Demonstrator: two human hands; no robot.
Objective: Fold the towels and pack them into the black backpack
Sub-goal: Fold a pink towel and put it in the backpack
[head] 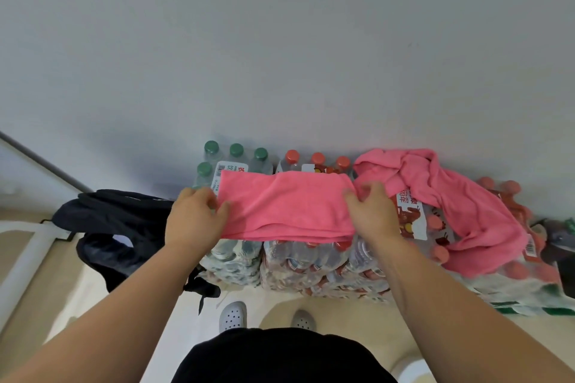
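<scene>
Bare grey wall (280,40) fills the upper view, and against its foot shrink-wrapped bottle packs (295,264) are stacked and used as a worktop. Across their tops a folded towel (286,208), pink and doubled into a long band, is laid, with its near edge reaching the front edge of the packs. Its left end is pinched by the left hand (196,214), thumb on top and fingers curled at the edge. Its right end is gripped in the same way by the right hand (370,214). A second towel (451,196), also pink, is left crumpled and unfolded on the red-capped packs to the right, one end trailing down their front. The black backpack (118,227) is slumped on the floor (37,289) just left of the packs. Whether its mouth is open cannot be told for certain.

Several slips can be expected from here. Because the towel is borne on rounded caps and slack film, not on a flat board, the layers may be dragged out of line when the next fold is made. If the near edge is pulled further forward, the band may be tipped off the packs. Should the backpack be collapsed when the towel is brought over, the fold may be undone while it is pushed in.
</scene>
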